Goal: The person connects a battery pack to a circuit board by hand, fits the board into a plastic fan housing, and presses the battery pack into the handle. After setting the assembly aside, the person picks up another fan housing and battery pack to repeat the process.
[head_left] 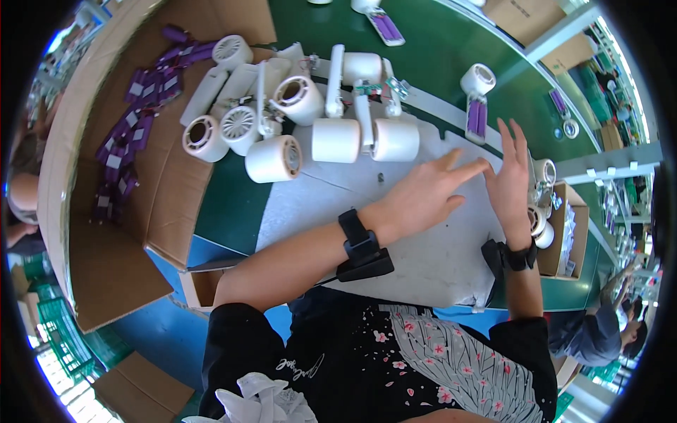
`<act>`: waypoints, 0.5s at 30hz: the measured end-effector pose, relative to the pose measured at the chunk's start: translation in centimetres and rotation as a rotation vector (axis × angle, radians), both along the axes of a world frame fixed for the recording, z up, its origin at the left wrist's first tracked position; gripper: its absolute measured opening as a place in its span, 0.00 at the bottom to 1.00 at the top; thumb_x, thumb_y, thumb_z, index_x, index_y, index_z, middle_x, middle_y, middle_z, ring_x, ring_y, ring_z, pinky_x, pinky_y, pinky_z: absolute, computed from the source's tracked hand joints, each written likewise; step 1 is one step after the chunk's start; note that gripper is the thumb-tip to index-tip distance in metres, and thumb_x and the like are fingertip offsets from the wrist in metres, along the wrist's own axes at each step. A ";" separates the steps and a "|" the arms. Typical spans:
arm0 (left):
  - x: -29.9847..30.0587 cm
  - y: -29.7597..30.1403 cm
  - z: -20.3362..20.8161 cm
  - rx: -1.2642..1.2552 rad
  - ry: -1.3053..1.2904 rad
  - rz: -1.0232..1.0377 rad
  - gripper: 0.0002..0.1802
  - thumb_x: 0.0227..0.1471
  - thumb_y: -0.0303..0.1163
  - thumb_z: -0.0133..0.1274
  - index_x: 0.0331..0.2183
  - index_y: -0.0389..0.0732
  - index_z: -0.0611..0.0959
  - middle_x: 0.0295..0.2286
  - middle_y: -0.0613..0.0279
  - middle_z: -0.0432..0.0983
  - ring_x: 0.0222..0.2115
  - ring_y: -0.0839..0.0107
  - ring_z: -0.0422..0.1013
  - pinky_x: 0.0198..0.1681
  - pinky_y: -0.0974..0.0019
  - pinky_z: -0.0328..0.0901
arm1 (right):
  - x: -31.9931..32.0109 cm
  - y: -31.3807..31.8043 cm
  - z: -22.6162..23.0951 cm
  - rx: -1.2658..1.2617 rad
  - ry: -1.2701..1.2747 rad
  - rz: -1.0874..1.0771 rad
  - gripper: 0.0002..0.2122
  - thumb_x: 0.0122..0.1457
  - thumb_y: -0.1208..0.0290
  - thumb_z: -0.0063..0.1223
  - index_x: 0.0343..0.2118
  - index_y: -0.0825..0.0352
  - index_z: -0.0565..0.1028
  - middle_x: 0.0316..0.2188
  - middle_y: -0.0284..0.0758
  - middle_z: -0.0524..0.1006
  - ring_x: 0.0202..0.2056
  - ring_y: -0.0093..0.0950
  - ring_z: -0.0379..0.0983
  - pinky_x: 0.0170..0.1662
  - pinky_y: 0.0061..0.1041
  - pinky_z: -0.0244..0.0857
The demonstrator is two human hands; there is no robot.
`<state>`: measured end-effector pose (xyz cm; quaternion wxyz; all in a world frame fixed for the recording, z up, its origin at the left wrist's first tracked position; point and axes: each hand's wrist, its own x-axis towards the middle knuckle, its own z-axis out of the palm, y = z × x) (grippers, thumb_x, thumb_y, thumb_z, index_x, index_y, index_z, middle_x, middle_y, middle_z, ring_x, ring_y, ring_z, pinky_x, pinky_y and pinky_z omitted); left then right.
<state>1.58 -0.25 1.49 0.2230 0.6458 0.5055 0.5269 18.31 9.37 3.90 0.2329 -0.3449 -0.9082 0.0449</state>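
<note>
Above a grey mat point(338, 233), my left hand point(427, 194) reaches to the right with its fingers apart and nothing in them. My right hand point(509, 183) is raised beside it, fingers stretched out and also holding nothing. The left fingertips meet or overlap the right thumb; whether they touch I cannot tell. Just beyond the right hand, a white housing with a round head point(479, 79) lies with purple battery cells point(477, 117) in its handle. Left of my hands are several white cylindrical housings point(335, 140), some with handles and small green circuit boards point(368, 89).
A large cardboard box point(169, 204) on the left contains purple battery packs point(151, 88). On the right, a small cardboard box point(580, 236) holds pale small parts, beside white housings point(541, 229). Another battery-filled housing point(386, 28) lies farther back on the green table point(437, 49). A person point(599, 335) is at far right.
</note>
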 end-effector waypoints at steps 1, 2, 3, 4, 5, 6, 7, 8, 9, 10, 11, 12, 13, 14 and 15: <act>0.0 0.4 -0.6 0.059 -0.013 -0.036 0.25 0.44 0.22 0.57 0.48 0.42 0.76 0.40 0.45 0.74 0.33 0.48 0.74 0.38 0.55 0.70 | -0.1 0.2 0.2 -0.052 0.043 -0.014 0.24 0.46 0.82 0.58 0.50 0.69 0.71 0.50 0.45 0.70 0.44 0.37 0.72 0.46 0.30 0.68; 0.0 0.8 -1.1 0.118 -0.023 -0.070 0.24 0.45 0.23 0.58 0.48 0.43 0.77 0.39 0.47 0.76 0.33 0.50 0.75 0.38 0.57 0.71 | -0.3 0.4 0.4 -0.106 0.085 -0.026 0.22 0.48 0.82 0.56 0.49 0.69 0.71 0.49 0.45 0.71 0.43 0.35 0.73 0.45 0.29 0.68; -0.2 0.7 -1.3 0.168 -0.029 -0.093 0.23 0.46 0.25 0.59 0.47 0.44 0.78 0.37 0.48 0.77 0.34 0.52 0.75 0.38 0.58 0.71 | -0.2 -0.1 0.0 -0.110 0.090 0.011 0.22 0.48 0.82 0.56 0.49 0.69 0.71 0.49 0.45 0.71 0.43 0.35 0.73 0.45 0.29 0.68; -0.2 0.8 -1.0 0.173 -0.020 -0.066 0.23 0.46 0.25 0.59 0.47 0.44 0.78 0.37 0.48 0.77 0.34 0.52 0.75 0.38 0.58 0.71 | 0.4 -0.8 -0.7 -0.308 0.072 0.042 0.20 0.48 0.83 0.57 0.47 0.70 0.72 0.49 0.44 0.71 0.44 0.36 0.72 0.45 0.28 0.68; -0.3 1.0 -0.6 0.181 -0.001 -0.069 0.21 0.46 0.25 0.59 0.45 0.44 0.79 0.35 0.50 0.78 0.32 0.53 0.75 0.36 0.60 0.71 | 0.9 -1.1 -1.3 -0.507 0.049 0.077 0.18 0.48 0.83 0.57 0.45 0.70 0.73 0.49 0.43 0.71 0.45 0.37 0.72 0.46 0.28 0.68; -0.4 0.8 0.0 0.183 0.019 -0.075 0.18 0.46 0.25 0.59 0.43 0.43 0.80 0.33 0.52 0.79 0.31 0.55 0.75 0.35 0.61 0.71 | 1.4 -1.2 -1.9 -0.512 0.052 0.105 0.18 0.48 0.83 0.57 0.45 0.70 0.73 0.49 0.43 0.71 0.45 0.37 0.72 0.46 0.28 0.68; -0.7 0.4 0.5 0.182 0.042 -0.080 0.16 0.46 0.26 0.59 0.41 0.42 0.82 0.31 0.54 0.80 0.30 0.57 0.76 0.33 0.63 0.71 | 1.9 -1.0 -2.6 -0.555 0.127 0.088 0.17 0.49 0.82 0.57 0.44 0.71 0.73 0.48 0.42 0.71 0.45 0.37 0.72 0.46 0.27 0.67; -1.4 -0.1 1.1 0.174 0.059 -0.057 0.16 0.46 0.26 0.59 0.41 0.42 0.82 0.31 0.54 0.80 0.30 0.57 0.76 0.33 0.63 0.71 | 2.1 -0.9 -3.2 -0.600 0.205 0.068 0.15 0.50 0.82 0.57 0.43 0.71 0.73 0.48 0.41 0.72 0.45 0.36 0.72 0.47 0.26 0.66; -2.2 -0.5 1.9 0.218 0.054 0.020 0.13 0.46 0.26 0.60 0.39 0.42 0.83 0.29 0.56 0.80 0.28 0.59 0.76 0.32 0.64 0.71 | 2.0 -0.9 -3.6 -0.649 0.284 0.048 0.14 0.50 0.82 0.56 0.42 0.71 0.74 0.47 0.40 0.72 0.45 0.35 0.71 0.48 0.26 0.66; -3.1 -0.8 2.7 0.261 0.052 0.097 0.11 0.46 0.26 0.60 0.37 0.42 0.84 0.27 0.58 0.80 0.27 0.61 0.75 0.31 0.66 0.70 | 1.9 -1.0 -3.7 -0.662 0.293 0.076 0.14 0.50 0.82 0.56 0.42 0.71 0.74 0.47 0.40 0.72 0.45 0.35 0.71 0.48 0.26 0.66; -4.0 -1.2 3.5 0.304 0.053 0.176 0.09 0.47 0.27 0.60 0.34 0.42 0.85 0.24 0.59 0.80 0.25 0.63 0.75 0.30 0.67 0.70 | 1.5 -1.2 -3.9 -0.588 0.256 0.102 0.13 0.51 0.81 0.57 0.41 0.71 0.74 0.47 0.40 0.73 0.45 0.35 0.71 0.48 0.26 0.65; -5.2 -1.8 4.9 0.339 0.062 0.265 0.08 0.46 0.27 0.60 0.33 0.42 0.85 0.25 0.59 0.80 0.25 0.66 0.76 0.30 0.68 0.70 | 1.7 -1.1 -3.8 -0.507 0.220 0.108 0.11 0.51 0.81 0.57 0.39 0.71 0.75 0.46 0.39 0.73 0.46 0.35 0.71 0.49 0.26 0.65; -7.0 -3.1 6.1 0.375 0.073 0.347 0.07 0.46 0.27 0.61 0.32 0.41 0.86 0.25 0.58 0.81 0.24 0.70 0.76 0.30 0.69 0.70 | 2.1 -1.1 -3.6 -0.426 0.187 0.107 0.10 0.51 0.80 0.57 0.38 0.71 0.75 0.46 0.39 0.73 0.46 0.35 0.70 0.49 0.26 0.64; -9.4 -4.3 6.4 0.354 0.123 0.469 0.08 0.47 0.26 0.60 0.33 0.41 0.86 0.27 0.59 0.81 0.24 0.73 0.76 0.30 0.70 0.69 | 2.4 -0.9 -3.6 -0.438 0.199 0.109 0.10 0.51 0.80 0.57 0.38 0.71 0.75 0.46 0.39 0.73 0.46 0.35 0.70 0.49 0.26 0.64; -11.9 -5.8 6.7 0.333 0.178 0.587 0.08 0.47 0.26 0.60 0.33 0.41 0.86 0.28 0.59 0.82 0.25 0.76 0.76 0.30 0.72 0.69 | 2.6 -0.7 -3.8 -0.429 0.203 0.119 0.09 0.52 0.80 0.56 0.38 0.70 0.75 0.46 0.38 0.73 0.47 0.33 0.70 0.48 0.25 0.64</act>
